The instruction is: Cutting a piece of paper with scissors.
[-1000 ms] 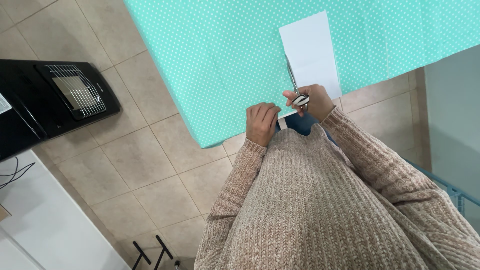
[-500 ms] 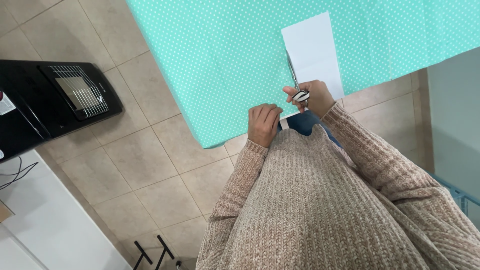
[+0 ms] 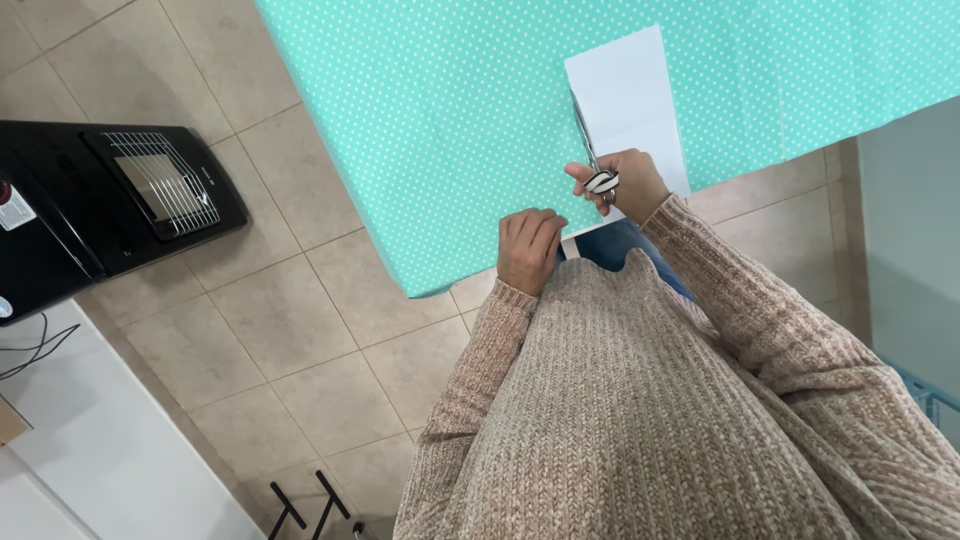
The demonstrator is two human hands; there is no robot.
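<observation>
A white sheet of paper (image 3: 630,95) lies on a table covered with a teal polka-dot cloth (image 3: 440,120). My right hand (image 3: 625,185) grips scissors (image 3: 590,150) by their black-and-white handles, the blades running along the paper's left edge and pointing away from me. My left hand (image 3: 527,250) rests at the near edge of the table, fingers curled over the near end of the paper, which it mostly hides. Both arms wear a beige knit sweater.
A black appliance with a metal grille (image 3: 150,190) stands on the tiled floor (image 3: 270,320) at left. A white surface (image 3: 90,450) fills the lower left corner. Black metal legs (image 3: 300,505) show at the bottom. A pale wall (image 3: 910,250) lies at right.
My right hand and the scissors have moved a little farther along the paper, away from me. My left hand has stayed at the table's edge.
</observation>
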